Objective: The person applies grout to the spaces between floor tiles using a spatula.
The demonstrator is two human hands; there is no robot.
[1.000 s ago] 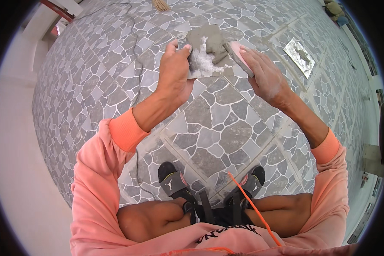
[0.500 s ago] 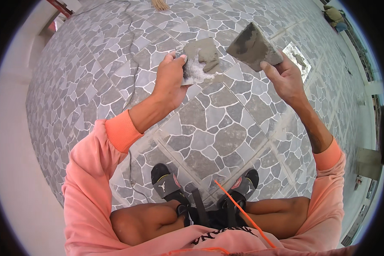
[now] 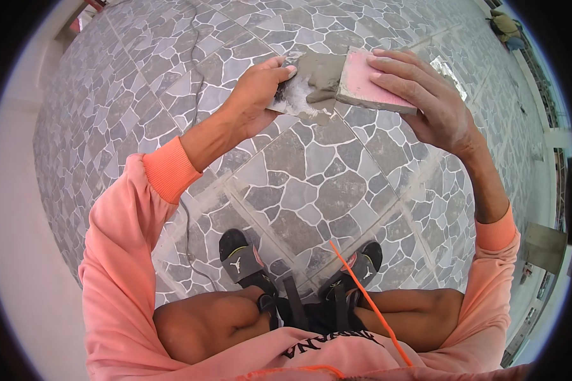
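While the person squats on the tiled floor (image 3: 311,190), both hands are raised in front, above the grey stone-pattern tiles. No package or label shows near the hands; the one sign-like thing is a pale rectangular plate (image 3: 448,73) set flat in the floor just beyond the right hand. The left hand (image 3: 254,95) is closed around a small scraper (image 3: 299,95), thumb on top, and the blade is smeared with grey mortar (image 3: 318,76). The right hand (image 3: 426,101) is half open, its fingers (image 3: 394,66) spread over the top of a pink float (image 3: 368,86) and its thumb underneath, so that it grips the float by its edge. The float is tilted, its near edge lower, and its left edge touches the mortar on the scraper. Both sleeves are salmon pink with brighter orange cuffs (image 3: 168,168). Below, two black sandals (image 3: 241,260) stand on the floor between the bare knees, and an orange cord (image 3: 368,301) runs down across the right leg. A thin cable (image 3: 187,209) lies along the tiles by the left arm.
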